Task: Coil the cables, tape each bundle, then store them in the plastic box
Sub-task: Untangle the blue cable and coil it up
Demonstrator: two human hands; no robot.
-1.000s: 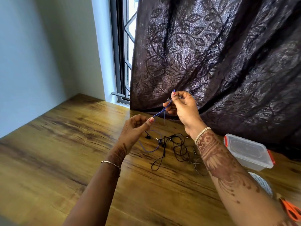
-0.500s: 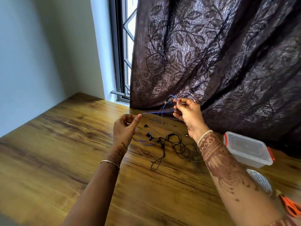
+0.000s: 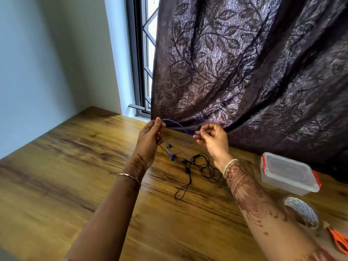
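1. Stretching between both hands above the table [image 3: 75,166], the purple cable [image 3: 177,124] bows in a slack arc. Its remainder droops onto the wood beside the tangled black cables [image 3: 203,166].
2. It looks thin, light and limp, so it is probably best pinched near a plug and looped loosely, never tugged.
3. The left hand [image 3: 150,140] pinches it at the fingertips, and the right hand [image 3: 212,138] pinches the other end with its fingers curled.
4. The lidded plastic box [image 3: 288,172], tape roll [image 3: 301,211] and scissors [image 3: 339,242] lie to the right.
5. Half a second earlier the span ran straight and taut, with the left hand lower.
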